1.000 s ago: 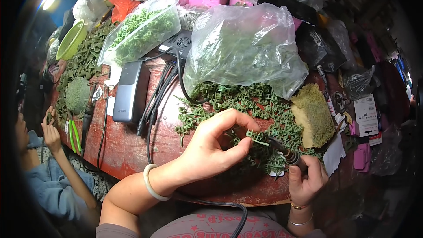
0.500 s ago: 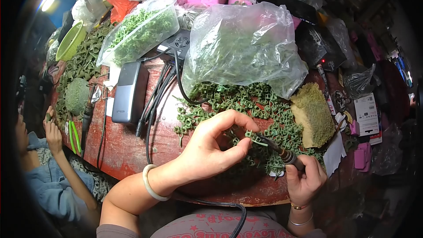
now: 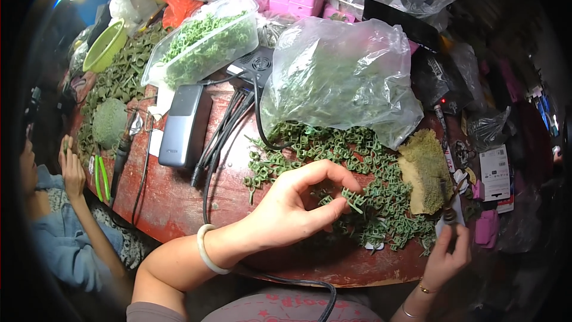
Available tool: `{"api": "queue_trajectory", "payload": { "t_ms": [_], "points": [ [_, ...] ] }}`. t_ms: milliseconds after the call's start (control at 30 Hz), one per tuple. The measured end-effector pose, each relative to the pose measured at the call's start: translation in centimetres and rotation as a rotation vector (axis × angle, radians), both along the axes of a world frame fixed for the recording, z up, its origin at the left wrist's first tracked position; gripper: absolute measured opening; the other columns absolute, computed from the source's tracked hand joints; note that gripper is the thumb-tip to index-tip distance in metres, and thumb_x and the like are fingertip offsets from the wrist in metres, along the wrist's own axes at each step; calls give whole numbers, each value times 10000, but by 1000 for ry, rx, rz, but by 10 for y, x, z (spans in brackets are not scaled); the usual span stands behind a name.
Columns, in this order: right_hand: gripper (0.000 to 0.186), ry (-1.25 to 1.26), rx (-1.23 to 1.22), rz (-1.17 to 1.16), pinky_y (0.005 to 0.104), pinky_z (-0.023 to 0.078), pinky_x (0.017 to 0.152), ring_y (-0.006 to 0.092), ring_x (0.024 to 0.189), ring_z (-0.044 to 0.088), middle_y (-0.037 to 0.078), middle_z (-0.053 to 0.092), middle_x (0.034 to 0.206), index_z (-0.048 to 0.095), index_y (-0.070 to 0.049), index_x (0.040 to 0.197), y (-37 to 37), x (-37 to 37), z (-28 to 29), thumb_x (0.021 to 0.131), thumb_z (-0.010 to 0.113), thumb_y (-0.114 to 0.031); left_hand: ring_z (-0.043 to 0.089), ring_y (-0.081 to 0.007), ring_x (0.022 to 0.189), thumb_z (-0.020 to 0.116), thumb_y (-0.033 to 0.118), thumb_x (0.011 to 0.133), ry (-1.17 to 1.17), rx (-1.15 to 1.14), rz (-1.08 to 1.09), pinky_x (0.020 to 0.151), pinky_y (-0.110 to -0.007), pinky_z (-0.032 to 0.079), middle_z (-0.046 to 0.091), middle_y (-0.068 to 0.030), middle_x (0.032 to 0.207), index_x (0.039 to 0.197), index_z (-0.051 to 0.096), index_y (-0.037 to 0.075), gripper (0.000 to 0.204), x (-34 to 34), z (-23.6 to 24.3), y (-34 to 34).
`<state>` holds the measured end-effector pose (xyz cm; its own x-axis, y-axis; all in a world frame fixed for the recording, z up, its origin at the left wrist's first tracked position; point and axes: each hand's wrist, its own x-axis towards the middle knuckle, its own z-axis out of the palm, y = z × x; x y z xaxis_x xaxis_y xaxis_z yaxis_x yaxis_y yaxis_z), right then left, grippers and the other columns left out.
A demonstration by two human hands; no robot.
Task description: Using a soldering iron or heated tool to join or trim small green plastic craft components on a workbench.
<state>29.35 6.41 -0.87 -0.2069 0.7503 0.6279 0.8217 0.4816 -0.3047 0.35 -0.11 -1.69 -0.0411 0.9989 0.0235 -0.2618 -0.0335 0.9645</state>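
Shifting rightward, the dark-handled tool (image 3: pixel 450 215) now stands beside the tan block (image 3: pixel 425 170), well apart from the small green piece (image 3: pixel 354 202), leaving that piece presumably unworked for the moment. The left hand (image 3: pixel 290 204), thumb and forefinger ringed, pinches the piece above the green pile (image 3: pixel 390 194); the right hand (image 3: pixel 445 257) grips the tool, fingers bent.

Red lettering and stars are printed on the grey shirt (image 3: pixel 286 305), upside down from this view. Small pale lettering marks the lower end of the grey power bank (image 3: pixel 180 125). Dark print, too small to read, covers the white packet (image 3: pixel 496 174), which has a red lower edge.
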Motion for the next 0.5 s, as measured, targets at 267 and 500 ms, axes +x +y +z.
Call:
{"api": "queue_trajectory", "payload": {
  "t_ms": [267, 500],
  "points": [
    [298, 100, -132, 2, 347, 413, 512, 217, 549, 528, 103, 549, 663, 586, 21, 840, -8, 0, -5, 892, 661, -263, 591, -64, 848, 591, 36, 896, -96, -70, -9, 609, -205, 530, 597, -39, 1089, 1096, 593, 10, 202, 0, 2, 2],
    [445, 77, -199, 319, 337, 398, 473, 245, 514, 520, 74, 516, 631, 586, -16, 828, -14, -47, -6, 865, 666, -453, 591, -84, 860, 613, 34, 893, -130, -85, -22, 605, -211, 520, 608, -59, 1066, 1101, 583, 28, 211, -2, 3, 1]
  ]
}}
